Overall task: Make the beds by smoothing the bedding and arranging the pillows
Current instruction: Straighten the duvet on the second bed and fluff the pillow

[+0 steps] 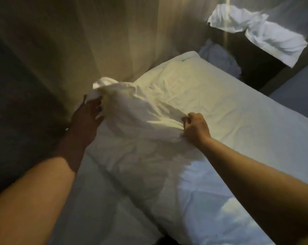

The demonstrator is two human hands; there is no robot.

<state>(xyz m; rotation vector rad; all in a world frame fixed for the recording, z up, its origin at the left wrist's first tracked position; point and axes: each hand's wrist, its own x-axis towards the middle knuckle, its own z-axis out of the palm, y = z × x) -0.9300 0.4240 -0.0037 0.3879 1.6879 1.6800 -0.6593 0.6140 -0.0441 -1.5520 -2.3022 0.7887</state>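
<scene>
1. The step in hand looks like plumping and setting down the wrinkled white cloth-cased pillow. It is raised a little above the white-sheeted bed, over the bed's left edge.
2. The left hand clenches a bunched corner of the pillow just past that left edge. The right hand pinches a fold of the case nearer the bed's middle. Both seem to hold cloth more than filling, so I judge the case could twist or slide on what is inside.
3. To do this well, take deeper handfuls at two opposite ends. Give a short shake to spread the filling evenly, then pull the case taut to draw out the creases.
4. Lay the pillow flat with its long side square to the bed's edge, not skewed across it. Then sweep flat palms from its middle outward.
5. The bedding on the near part of the bed, under the forearms, shows creases. Smoothing it after the pillow is down would save disturbing it twice.
6. The beige pleated curtain hangs close along the bed's left side, so take care not to catch it under the pillow.
7. A crumpled grey-blue bundle lies past the bed's far corner, and crumpled white linen lies farther off. I cannot tell whether either belongs to this bed.
</scene>
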